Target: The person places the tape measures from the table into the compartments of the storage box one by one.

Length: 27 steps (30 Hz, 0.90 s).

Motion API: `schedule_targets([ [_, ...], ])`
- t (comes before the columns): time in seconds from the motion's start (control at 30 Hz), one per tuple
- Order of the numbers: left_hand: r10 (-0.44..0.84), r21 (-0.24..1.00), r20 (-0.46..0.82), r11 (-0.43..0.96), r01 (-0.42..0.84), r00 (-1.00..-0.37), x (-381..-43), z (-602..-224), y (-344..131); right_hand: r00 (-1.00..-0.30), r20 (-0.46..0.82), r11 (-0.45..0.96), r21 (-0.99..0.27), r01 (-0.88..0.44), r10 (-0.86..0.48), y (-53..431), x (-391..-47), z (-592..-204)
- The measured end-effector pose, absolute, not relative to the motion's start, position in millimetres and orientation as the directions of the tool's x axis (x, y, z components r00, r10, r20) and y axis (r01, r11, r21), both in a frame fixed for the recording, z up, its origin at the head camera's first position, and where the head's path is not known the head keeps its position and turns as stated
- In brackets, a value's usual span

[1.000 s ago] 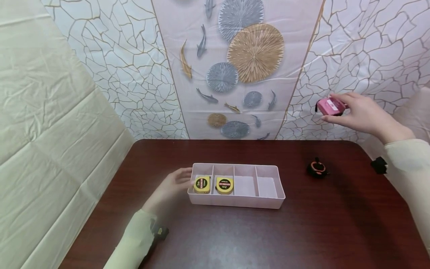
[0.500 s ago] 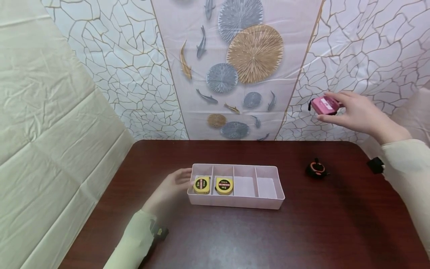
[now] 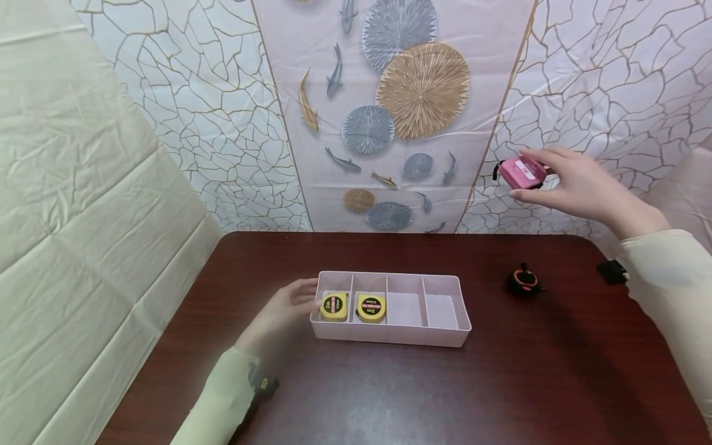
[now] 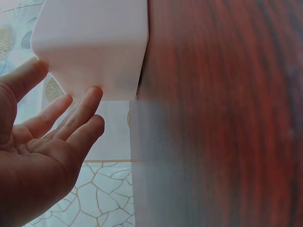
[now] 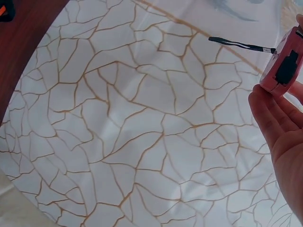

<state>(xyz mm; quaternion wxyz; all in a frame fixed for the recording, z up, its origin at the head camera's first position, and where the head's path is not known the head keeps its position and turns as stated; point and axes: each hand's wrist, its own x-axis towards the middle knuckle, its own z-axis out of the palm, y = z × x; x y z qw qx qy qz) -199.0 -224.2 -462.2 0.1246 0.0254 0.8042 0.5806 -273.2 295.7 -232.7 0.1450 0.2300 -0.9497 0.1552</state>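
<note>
My right hand [image 3: 581,185] holds a pink tape measure [image 3: 521,173] up in the air at the right, pinched between thumb and fingers. Its white label faces up, and a black wrist strap [image 5: 241,45] dangles from it in the right wrist view. At the left end of a pale four-section box [image 3: 389,334], my left hand [image 3: 280,312] touches the end wall with loosely extended fingers [image 4: 87,109]. Two yellow tape measures lie in that box: one [image 3: 334,307] in the leftmost section, another [image 3: 371,308] in the section beside it.
A black and orange tape measure [image 3: 523,281] lies on the dark wooden table [image 3: 389,395], right of the box. Patterned cloth [image 3: 206,111] hangs behind the table's far edge, and a cream cloth [image 3: 83,216] covers the left side.
My right hand has moved left with the pink tape measure, dipping very slightly. The left hand and the box have stayed in place.
</note>
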Motion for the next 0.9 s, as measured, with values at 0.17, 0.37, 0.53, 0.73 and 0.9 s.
schedule_targets([
  [0.17, 0.183, 0.941, -0.165, 0.324, -0.099, -0.969, -199, -462, -224, -0.836, 0.367, 0.838, -0.213, -0.503, -0.408, 290, -272, -231],
  [0.37, 0.188, 0.943, -0.162, 0.32, -0.096, -0.969, -199, -463, -224, -0.826, 0.38, 0.836, -0.197, -0.513, -0.417, 286, -270, -230],
  [0.53, 0.192, 0.941, -0.15, 0.327, -0.081, -0.97, -200, -463, -224, -0.817, 0.386, 0.828, -0.195, -0.526, -0.428, 281, -269, -229],
  [0.73, 0.203, 0.944, -0.147, 0.321, -0.076, -0.968, -199, -463, -225, -0.805, 0.392, 0.814, -0.198, -0.546, -0.445, 273, -265, -226],
  [0.9, 0.206, 0.945, -0.14, 0.319, -0.069, -0.969, -199, -464, -225, -0.772, 0.419, 0.785, -0.19, -0.59, -0.479, 266, -261, -226],
])
